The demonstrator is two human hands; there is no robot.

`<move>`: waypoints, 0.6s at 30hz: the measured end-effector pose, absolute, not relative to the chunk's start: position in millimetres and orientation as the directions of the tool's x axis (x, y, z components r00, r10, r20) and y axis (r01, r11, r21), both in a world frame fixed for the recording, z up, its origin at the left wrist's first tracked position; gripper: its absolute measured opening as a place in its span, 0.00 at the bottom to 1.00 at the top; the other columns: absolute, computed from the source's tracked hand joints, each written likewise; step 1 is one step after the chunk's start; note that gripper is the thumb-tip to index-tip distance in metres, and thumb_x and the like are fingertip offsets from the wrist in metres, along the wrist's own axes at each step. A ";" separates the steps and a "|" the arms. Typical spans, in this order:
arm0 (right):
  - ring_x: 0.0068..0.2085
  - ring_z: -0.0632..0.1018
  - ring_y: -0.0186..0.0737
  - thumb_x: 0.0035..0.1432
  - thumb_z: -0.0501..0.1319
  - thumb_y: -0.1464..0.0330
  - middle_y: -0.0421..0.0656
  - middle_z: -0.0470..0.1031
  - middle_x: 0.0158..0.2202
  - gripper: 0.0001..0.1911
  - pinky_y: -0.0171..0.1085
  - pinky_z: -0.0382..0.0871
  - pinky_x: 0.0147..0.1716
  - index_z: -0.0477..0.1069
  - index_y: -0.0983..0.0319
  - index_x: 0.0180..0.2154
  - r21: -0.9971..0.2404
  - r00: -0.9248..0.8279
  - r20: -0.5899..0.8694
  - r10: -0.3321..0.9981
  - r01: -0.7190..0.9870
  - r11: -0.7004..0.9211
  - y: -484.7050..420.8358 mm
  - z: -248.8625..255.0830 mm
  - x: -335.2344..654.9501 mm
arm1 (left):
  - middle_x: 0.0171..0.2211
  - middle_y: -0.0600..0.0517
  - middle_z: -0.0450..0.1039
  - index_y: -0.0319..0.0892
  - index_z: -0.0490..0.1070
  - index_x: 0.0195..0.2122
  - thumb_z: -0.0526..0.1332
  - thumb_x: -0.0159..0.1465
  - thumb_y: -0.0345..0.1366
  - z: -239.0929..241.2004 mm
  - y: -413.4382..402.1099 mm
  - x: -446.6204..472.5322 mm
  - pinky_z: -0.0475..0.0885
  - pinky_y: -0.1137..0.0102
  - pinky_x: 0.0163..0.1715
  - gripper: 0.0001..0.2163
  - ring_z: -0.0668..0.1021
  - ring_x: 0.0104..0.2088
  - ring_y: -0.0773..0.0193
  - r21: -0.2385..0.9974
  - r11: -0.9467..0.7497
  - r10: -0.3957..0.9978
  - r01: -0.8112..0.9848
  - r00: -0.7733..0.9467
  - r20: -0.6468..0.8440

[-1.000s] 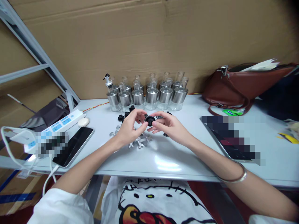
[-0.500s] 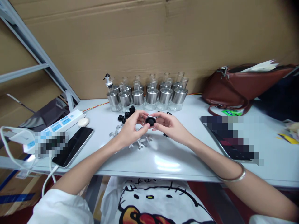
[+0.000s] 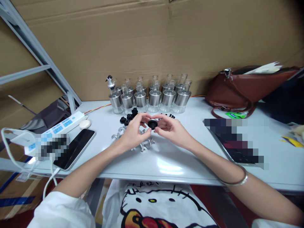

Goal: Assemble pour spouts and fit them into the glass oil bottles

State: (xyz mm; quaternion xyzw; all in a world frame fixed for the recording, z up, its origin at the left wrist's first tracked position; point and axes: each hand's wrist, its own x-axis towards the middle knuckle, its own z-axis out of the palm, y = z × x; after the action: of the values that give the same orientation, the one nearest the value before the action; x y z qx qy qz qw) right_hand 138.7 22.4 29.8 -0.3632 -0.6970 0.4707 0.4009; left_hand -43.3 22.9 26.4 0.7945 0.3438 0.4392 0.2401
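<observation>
Between my left hand (image 3: 137, 129) and my right hand (image 3: 170, 129) is a round black ribbed stopper (image 3: 152, 123), gripped at its sides by the fingertips of both. Its ringed face is turned toward me. Beneath and beside my left hand lie several silver-grey spout parts (image 3: 142, 146), partly covered by the hand. Black stoppers (image 3: 128, 117) are heaped just behind that hand. Small black pieces (image 3: 171, 116) lie behind my right hand. Farther back stand rows of glass bottles with metal sleeves (image 3: 155, 97); the front left one carries a pourer spout (image 3: 110, 82).
To the left are a power strip (image 3: 57, 129), a round white case (image 3: 85, 124) and a phone (image 3: 75, 148) with cables. A dark tablet-like device (image 3: 230, 142) lies right, before a brown bag (image 3: 237, 88). Cardboard (image 3: 147, 47) closes off the back of the table (image 3: 190, 164).
The black stopper has tilted between my fingers, so its ribbed rings now show. Both hands stay in nearly the same place.
</observation>
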 end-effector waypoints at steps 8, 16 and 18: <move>0.30 0.77 0.36 0.51 0.61 0.68 0.38 0.74 0.27 0.14 0.36 0.70 0.32 0.62 0.59 0.40 -0.963 -0.460 0.174 0.871 0.107 0.249 20.3 26.6 136.1 | 0.38 0.50 0.69 0.43 0.63 0.43 0.58 0.55 0.28 31.5 19.4 -42.7 0.70 0.72 0.34 0.13 0.74 0.38 0.65 0.695 -0.630 0.767 0.346 0.413 0.490; 0.31 0.76 0.35 0.53 0.61 0.67 0.39 0.75 0.30 0.16 0.36 0.69 0.33 0.61 0.60 0.44 -0.972 -0.529 0.127 0.839 0.104 0.212 19.4 23.1 137.2 | 0.35 0.52 0.68 0.42 0.62 0.42 0.59 0.55 0.30 32.1 17.9 -42.0 0.68 0.71 0.33 0.13 0.72 0.35 0.66 0.774 -0.533 0.824 0.341 0.418 0.384; 0.31 0.75 0.35 0.53 0.60 0.66 0.38 0.74 0.29 0.16 0.36 0.68 0.32 0.61 0.60 0.44 -0.966 -0.522 0.129 0.843 0.127 0.227 19.6 22.8 137.4 | 0.36 0.52 0.69 0.42 0.63 0.42 0.59 0.55 0.30 32.3 17.7 -42.1 0.68 0.71 0.34 0.13 0.73 0.36 0.65 0.781 -0.521 0.828 0.343 0.423 0.367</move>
State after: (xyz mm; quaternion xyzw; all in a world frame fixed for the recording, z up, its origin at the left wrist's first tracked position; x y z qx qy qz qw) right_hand 137.4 19.6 22.8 -0.3454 -0.7025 0.5171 0.3461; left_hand -42.1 17.7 32.3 0.7826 0.3742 0.3850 0.3150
